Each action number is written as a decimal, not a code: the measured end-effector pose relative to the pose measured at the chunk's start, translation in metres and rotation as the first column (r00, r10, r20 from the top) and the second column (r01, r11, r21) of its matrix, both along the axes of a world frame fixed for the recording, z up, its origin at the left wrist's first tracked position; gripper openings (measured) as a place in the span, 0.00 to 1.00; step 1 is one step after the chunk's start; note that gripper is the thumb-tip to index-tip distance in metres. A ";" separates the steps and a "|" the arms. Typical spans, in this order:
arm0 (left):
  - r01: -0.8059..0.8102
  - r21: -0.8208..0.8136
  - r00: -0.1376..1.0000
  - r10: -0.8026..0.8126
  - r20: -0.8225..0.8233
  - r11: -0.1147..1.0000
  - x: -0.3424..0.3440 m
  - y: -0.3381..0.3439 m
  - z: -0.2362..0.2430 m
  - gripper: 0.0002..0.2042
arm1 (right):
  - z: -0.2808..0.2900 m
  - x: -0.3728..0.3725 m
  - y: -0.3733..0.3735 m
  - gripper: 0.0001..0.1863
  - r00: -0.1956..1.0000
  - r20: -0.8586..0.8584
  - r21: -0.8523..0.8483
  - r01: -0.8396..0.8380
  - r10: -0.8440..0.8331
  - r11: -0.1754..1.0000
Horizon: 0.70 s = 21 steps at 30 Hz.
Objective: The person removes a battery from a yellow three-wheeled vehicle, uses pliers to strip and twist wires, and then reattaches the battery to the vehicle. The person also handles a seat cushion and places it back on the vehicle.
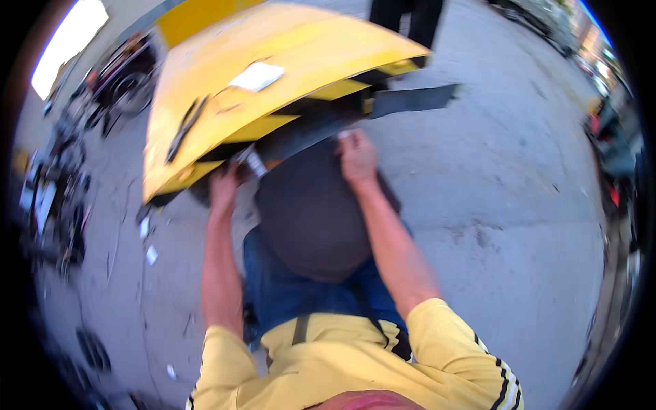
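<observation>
In front of me stands a large yellow metal body (287,41) with black and yellow stripes along its near edge. My left hand (224,186) is curled at that edge on the left, its fingertips partly hidden. Beside those fingers is a blurred whitish piece (256,162). Further right, my right hand (358,157) pinches a small white piece (343,135) near a dark strip (413,100), which runs below the striped edge and sticks out to the right. A dark apron-like piece (311,212) covers my lap between my forearms.
A black-handled tool like pliers (186,130) and a white paper or cloth (257,76) lie on the yellow top. Someone's dark-clad legs (408,20) stand beyond it. Machine parts (58,198) crowd the left; white scraps (151,255) litter the concrete floor (506,273).
</observation>
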<state>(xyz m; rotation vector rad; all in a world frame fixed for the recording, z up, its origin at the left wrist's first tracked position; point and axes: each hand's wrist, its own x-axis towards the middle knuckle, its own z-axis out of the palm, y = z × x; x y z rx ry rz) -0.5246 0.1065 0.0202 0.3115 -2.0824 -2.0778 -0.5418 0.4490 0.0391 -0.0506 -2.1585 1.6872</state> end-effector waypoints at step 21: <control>0.099 0.380 0.950 -0.201 0.239 0.920 -0.012 -0.020 0.027 0.10 | 0.006 0.003 -0.004 0.16 0.997 -0.034 -0.117 -0.072 0.068 0.991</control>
